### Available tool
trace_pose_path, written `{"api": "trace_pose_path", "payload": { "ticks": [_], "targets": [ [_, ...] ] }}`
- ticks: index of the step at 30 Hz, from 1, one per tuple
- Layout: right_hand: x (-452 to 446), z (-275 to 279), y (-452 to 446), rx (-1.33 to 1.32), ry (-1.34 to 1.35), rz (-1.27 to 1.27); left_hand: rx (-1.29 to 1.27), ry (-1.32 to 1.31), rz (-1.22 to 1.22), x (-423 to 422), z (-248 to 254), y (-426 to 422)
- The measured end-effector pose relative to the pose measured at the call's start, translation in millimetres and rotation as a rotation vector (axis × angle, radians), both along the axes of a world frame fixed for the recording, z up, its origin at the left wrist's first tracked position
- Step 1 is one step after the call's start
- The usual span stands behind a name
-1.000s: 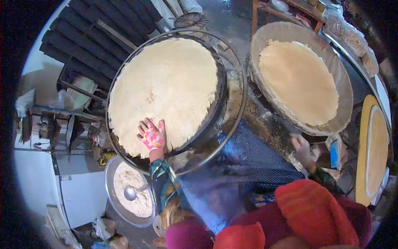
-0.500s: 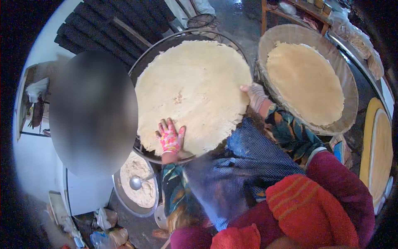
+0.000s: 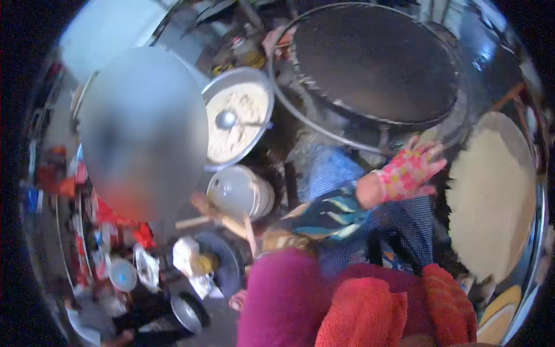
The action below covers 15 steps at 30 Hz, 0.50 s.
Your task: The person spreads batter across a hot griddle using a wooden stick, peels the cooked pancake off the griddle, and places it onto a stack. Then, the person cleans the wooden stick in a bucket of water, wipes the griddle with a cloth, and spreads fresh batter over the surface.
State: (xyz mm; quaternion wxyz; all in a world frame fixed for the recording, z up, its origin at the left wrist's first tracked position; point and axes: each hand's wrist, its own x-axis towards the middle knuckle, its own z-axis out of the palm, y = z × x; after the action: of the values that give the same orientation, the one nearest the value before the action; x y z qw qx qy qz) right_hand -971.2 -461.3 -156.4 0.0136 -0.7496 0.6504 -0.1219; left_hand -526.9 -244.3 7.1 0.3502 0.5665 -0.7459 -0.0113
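My left hand (image 3: 409,172), in a pink and white patterned glove, is stretched to the right with its fingers spread and nothing in them. It hangs over the blue checked apron (image 3: 341,173), close to the front rim of a round dark griddle (image 3: 376,63). The griddle's black surface shows, with pale crusty bits along its edge. Right of the hand, a large thin pale flatbread (image 3: 491,202) lies at the right side. My right hand is out of view.
Left of the griddle stands a metal basin (image 3: 267,98) of pale batter or dough with a ladle (image 3: 226,119) in it. Nearer are a white bucket (image 3: 245,191) and wooden sticks (image 3: 193,222). A blurred person (image 3: 144,133) is at left.
The flatbread has left the griddle, whose dark surface now shows. My left hand has lifted off it and swung right; my right hand has gone out of view. The view has turned left.
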Motion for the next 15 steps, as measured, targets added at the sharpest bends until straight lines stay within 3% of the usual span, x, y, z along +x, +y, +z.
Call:
{"api": "trace_pose_path", "payload": {
  "ticks": [3,6,9,10,12,13,15],
  "targets": [
    [-18,5,9,-0.014,0.000,-0.032,0.062,0.038,0.224,39,7,100],
    [8,23,26,-0.098,-0.119,0.032,0.195,-0.058,0.727,66,24,229],
    [71,49,58,-0.136,-0.316,0.212,0.323,0.028,1.213,59,3,344],
    [110,59,66,-0.107,-0.393,0.330,0.514,0.447,1.303,51,6,364],
    [205,61,100,0.077,-0.557,0.641,0.746,0.877,1.303,32,-10,410],
    [262,64,124,0.242,-0.626,0.825,0.634,1.043,1.305,15,-22,422],
    [377,95,191,0.720,-0.696,1.018,0.142,1.396,1.310,-12,-56,417]
  ]
}}
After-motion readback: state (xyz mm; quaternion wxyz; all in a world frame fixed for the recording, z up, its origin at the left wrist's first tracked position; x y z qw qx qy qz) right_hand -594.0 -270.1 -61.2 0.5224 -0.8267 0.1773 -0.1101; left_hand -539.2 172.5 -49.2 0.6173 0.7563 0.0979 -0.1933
